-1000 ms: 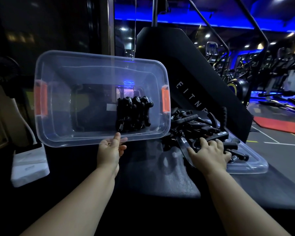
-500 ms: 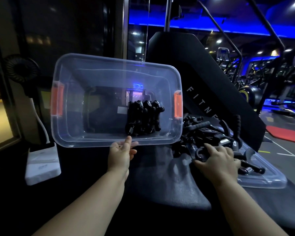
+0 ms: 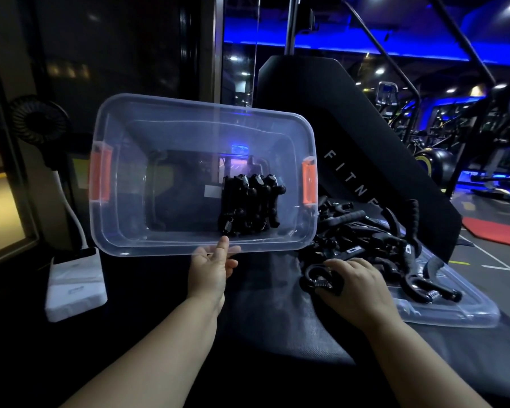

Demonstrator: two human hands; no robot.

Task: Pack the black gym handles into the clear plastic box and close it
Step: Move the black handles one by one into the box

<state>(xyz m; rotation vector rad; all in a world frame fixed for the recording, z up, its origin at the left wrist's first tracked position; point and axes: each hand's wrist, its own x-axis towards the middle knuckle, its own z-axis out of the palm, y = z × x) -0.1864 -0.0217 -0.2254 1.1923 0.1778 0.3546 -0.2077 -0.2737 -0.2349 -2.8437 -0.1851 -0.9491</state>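
Note:
The clear plastic box [image 3: 136,231] with orange side latches [image 3: 309,184] is tipped up on its long side, its opening facing me. Several black gym handles [image 3: 249,206] stand packed in a row in its right half. My left hand [image 3: 214,267] holds the box's near rim, forefinger pointing up along it. To the right, a heap of loose black handles [image 3: 374,240] lies on the clear lid [image 3: 454,313]. My right hand [image 3: 355,285] grips one black spring handle [image 3: 318,279] at the near left edge of that heap.
Everything rests on a dark padded bench [image 3: 277,334]. A white block [image 3: 75,282] with a cable sits at the left, a small black fan [image 3: 39,119] above it. A black slanted machine panel [image 3: 365,148] rises behind the heap. Gym machines stand at the far right.
My right hand has drawn back toward me out of the heap with one handle now in its grip. The box and my left hand stay as they were; the camera turned left.

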